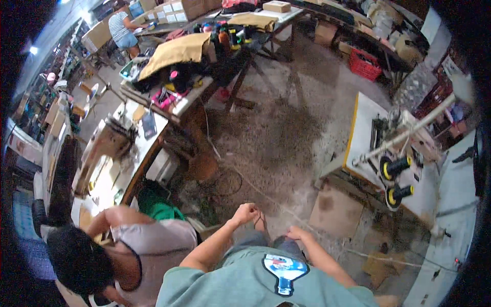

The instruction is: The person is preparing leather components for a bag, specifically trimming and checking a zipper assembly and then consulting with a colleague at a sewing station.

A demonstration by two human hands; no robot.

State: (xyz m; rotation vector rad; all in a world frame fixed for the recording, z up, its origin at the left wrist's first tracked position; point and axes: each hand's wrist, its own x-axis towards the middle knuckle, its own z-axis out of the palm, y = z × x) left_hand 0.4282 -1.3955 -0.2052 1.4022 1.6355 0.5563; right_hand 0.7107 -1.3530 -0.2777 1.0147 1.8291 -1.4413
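Observation:
My left hand point(246, 212) is held out in front of my body, above the floor, with its fingers curled together. Whatever may be in it is too small to make out. Lower and to the right, my right hand point(295, 234) is by my thigh, its fingers also bent inward and their inner side hidden. Neither hand touches a table or machine. To my left, a person in a light sleeveless top point(158, 241) bends toward a lit sewing machine point(105, 146) on a white-topped table. A dark phone-like slab point(149, 126) rests on that tabletop.
At right stands another sewing table point(364, 115) with black thread cones point(398, 167) on its stand. A pale cord point(255, 187) crosses the floor. Ahead, a long workbench carries brown fabric point(176, 49) and thread spools. A red crate point(364, 65) sits far right; another person point(121, 29) stands far left.

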